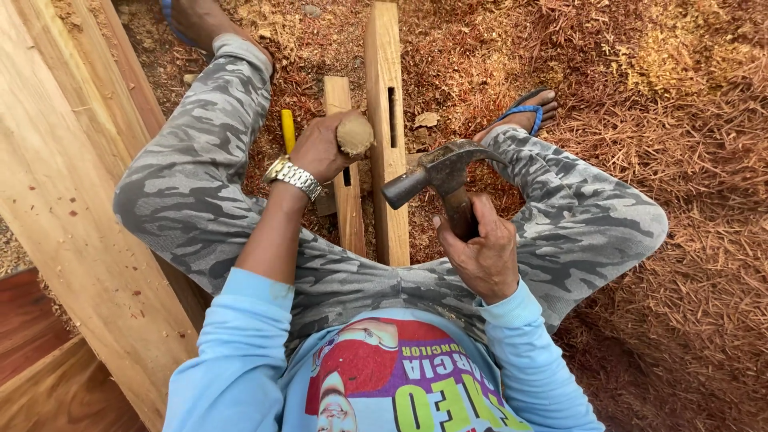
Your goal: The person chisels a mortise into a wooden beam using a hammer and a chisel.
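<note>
While the left hand (320, 148) is wrapped tight around a chisel (354, 134) standing on the shorter plank (346, 200), the right hand (480, 252) grips a hammer (436, 172) raised just above the slotted plank (386, 120) over sawdust (680, 120).

Two slotted rails (384, 136) are laid between the legs. Left of the rails a chisel (352, 136) is held; right of them, a hammer (440, 180).

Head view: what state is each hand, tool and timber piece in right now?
left hand: gripping chisel handle, upright over narrow piece
right hand: gripping hammer, raised
narrow piece: flat, slot partly hidden
long piece: flat, mortise slot open
yellow tool: lying idle
</note>
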